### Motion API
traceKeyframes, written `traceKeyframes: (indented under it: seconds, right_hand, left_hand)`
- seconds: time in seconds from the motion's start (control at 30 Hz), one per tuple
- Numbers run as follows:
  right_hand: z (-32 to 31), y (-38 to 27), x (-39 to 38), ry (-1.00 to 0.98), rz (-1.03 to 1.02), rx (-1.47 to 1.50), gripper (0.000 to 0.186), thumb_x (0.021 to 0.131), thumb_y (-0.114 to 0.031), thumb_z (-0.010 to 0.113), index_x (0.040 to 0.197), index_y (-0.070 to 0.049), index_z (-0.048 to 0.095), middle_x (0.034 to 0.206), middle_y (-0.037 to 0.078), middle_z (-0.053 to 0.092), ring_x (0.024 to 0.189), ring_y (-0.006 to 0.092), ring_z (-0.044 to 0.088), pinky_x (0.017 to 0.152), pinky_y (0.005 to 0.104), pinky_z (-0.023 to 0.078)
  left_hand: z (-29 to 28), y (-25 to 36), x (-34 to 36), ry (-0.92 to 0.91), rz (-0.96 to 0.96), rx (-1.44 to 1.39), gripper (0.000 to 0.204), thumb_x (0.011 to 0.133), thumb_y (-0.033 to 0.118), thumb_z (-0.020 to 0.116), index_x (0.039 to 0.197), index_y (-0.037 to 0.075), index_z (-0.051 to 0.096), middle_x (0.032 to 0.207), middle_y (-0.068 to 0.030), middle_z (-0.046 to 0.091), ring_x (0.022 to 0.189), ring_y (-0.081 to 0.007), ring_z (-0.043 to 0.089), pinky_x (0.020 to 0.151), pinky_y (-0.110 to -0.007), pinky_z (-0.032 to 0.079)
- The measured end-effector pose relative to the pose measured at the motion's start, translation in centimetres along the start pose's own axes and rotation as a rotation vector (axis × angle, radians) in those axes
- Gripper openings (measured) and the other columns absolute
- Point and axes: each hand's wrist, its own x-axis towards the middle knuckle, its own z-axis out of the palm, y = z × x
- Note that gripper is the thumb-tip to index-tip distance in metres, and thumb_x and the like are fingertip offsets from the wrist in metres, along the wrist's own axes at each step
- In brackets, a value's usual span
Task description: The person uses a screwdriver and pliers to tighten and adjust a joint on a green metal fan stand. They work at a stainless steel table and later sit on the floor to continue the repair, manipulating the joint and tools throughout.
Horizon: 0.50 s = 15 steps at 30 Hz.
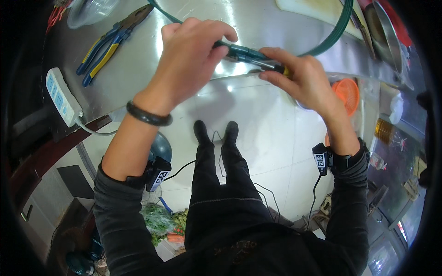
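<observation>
My left hand [191, 55] is closed around the end of a green hose [338, 30] that loops across the steel counter [138, 64]. My right hand [301, 78] pinches a slim tool with a yellow and black handle [276, 68], its tip meeting the hose end just past my left fingers. Both hands hover at the counter's front edge. What sits exactly at the joint is hidden by my fingers.
Two pairs of pliers with blue and yellow grips [110, 41] lie on the counter at left, near a clear bowl [90, 11]. A white power strip [62, 96] hangs at the counter edge. Metal pans [386, 32] and an orange basket [346, 94] are at right. Vegetables [159, 221] lie on the floor.
</observation>
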Motion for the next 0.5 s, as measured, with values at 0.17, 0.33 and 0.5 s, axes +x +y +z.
traceKeyframes:
  seconds: [0.17, 0.33, 0.5]
  right_hand:
    - [-1.7, -2.3, -1.1, 0.21, 0.004, -0.056, 0.038, 0.088, -0.034, 0.078, 0.121, -0.017, 0.068, 0.069, 0.005, 0.07, 0.058, 0.0248, 0.068, 0.053, 0.0326, 0.05]
    - [-6.9, -5.9, -2.2, 0.314, 0.019, -0.03, 0.034, 0.088, -0.028, 0.079, 0.118, -0.017, 0.069, 0.068, 0.004, 0.069, 0.054, 0.0236, 0.065, 0.052, 0.0321, 0.05]
    - [-13.8, -10.2, -3.5, 0.296, 0.019, 0.05, 0.027, 0.087, -0.028, 0.079, 0.109, -0.014, 0.072, 0.065, 0.006, 0.065, 0.054, 0.0256, 0.062, 0.052, 0.0324, 0.046]
  left_hand:
    - [-3.4, 2.5, 1.7, 0.056, 0.089, -0.039, 0.022, 0.087, 0.004, 0.068, 0.104, 0.019, 0.07, 0.085, 0.0039, 0.063, 0.088, -0.0185, 0.058, 0.09, -0.038, 0.03]
    - [-9.1, 6.6, 4.0, 0.039, 0.148, -0.016, 0.02, 0.087, 0.001, 0.065, 0.102, 0.015, 0.071, 0.093, 0.0036, 0.066, 0.09, -0.0175, 0.059, 0.089, -0.037, 0.032]
    - [-15.3, 11.7, 6.4, 0.035, 0.252, -0.066, 0.022, 0.084, -0.002, 0.066, 0.101, 0.012, 0.07, 0.096, -0.0005, 0.066, 0.094, -0.0186, 0.058, 0.091, -0.037, 0.031]
